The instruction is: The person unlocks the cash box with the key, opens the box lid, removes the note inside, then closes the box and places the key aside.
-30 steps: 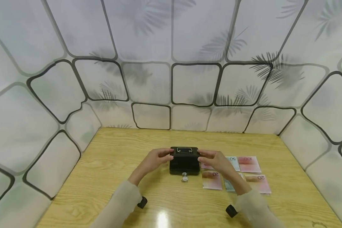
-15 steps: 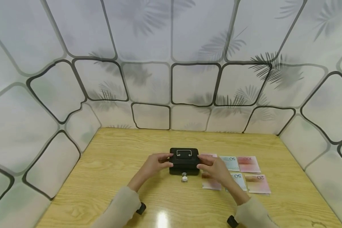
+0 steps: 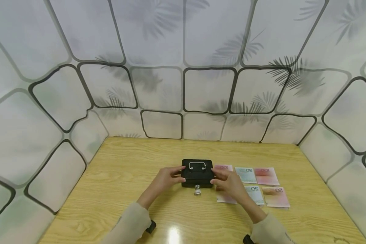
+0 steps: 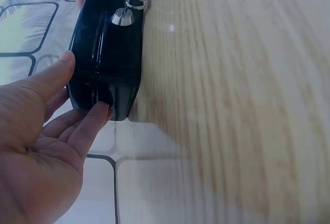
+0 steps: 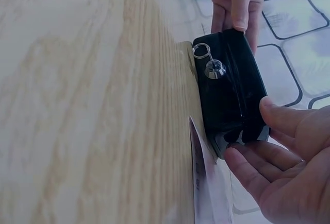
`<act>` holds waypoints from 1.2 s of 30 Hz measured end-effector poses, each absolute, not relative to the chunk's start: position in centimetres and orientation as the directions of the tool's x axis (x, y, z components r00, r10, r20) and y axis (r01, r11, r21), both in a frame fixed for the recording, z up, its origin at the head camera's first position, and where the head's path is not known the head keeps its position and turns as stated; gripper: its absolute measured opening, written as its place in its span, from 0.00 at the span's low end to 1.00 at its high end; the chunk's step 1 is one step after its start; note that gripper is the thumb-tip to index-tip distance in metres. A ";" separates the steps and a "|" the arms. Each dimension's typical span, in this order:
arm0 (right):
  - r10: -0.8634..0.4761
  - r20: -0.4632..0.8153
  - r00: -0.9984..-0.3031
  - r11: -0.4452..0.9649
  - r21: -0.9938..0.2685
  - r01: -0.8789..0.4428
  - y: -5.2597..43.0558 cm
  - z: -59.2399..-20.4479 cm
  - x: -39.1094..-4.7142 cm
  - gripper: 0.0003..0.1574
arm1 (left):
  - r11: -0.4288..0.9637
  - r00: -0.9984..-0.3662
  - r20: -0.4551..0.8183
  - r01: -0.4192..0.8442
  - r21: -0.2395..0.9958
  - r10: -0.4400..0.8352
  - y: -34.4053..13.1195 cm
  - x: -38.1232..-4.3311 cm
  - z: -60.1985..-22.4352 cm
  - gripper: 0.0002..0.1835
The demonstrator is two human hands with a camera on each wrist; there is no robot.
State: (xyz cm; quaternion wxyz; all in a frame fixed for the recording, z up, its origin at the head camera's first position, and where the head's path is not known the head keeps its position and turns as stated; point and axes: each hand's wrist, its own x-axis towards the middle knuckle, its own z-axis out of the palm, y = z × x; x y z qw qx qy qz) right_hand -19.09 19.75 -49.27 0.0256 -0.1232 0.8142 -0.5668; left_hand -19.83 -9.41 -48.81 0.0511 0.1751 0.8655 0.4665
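A small black cash box sits on the wooden table with its lid down and its wire handle lying on top. A silver key on a ring stands in the round lock on its front. My left hand holds the box's left end, thumb at the lid's front edge and fingertips at the side. On the opposite end, my right hand does the same, its thumb touching the lid. Both wrist views show the seam between lid and base as a thin line.
Several banknotes lie in two rows right of the box: a pink 100, a green 50, a 20 among them. My right hand partly covers the nearest ones. A patterned curtain stands behind the table.
The lid of the cash box has come down the rest of the way, its top now facing up. Both hands have lowered slightly with it, staying at the two ends.
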 end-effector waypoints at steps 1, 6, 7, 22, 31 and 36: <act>-0.230 0.108 -0.967 0.336 -0.924 -0.183 19.8 -49.3 -19.0 0.31 | 0.506 -0.933 0.077 0.259 0.823 0.352 -9.4 -19.8 -48.8 0.30; -0.215 0.139 -0.967 0.359 -0.909 -0.211 19.6 -49.4 -18.9 0.30 | 0.520 -0.931 0.082 0.270 0.811 0.355 -9.3 -19.7 -48.9 0.31; -0.212 0.137 -0.968 0.358 -0.910 -0.207 19.6 -49.4 -18.9 0.30 | 0.523 -0.930 0.086 0.275 0.807 0.357 -9.3 -19.6 -49.0 0.31; -0.085 0.171 -0.982 0.417 -0.889 -0.191 18.1 -49.8 -17.8 0.28 | 0.547 -0.928 0.086 0.286 0.787 0.362 -9.1 -19.2 -48.9 0.32; 0.032 0.167 -0.985 0.508 -0.852 -0.128 17.6 -49.5 -16.7 0.17 | 0.532 -0.929 0.085 0.281 0.799 0.361 -9.1 -19.2 -49.0 0.32; 0.064 0.085 -0.994 0.404 -0.913 -0.052 16.8 -49.2 -15.4 0.14 | 0.531 -0.934 0.068 0.257 0.807 0.349 -9.0 -19.1 -48.8 0.32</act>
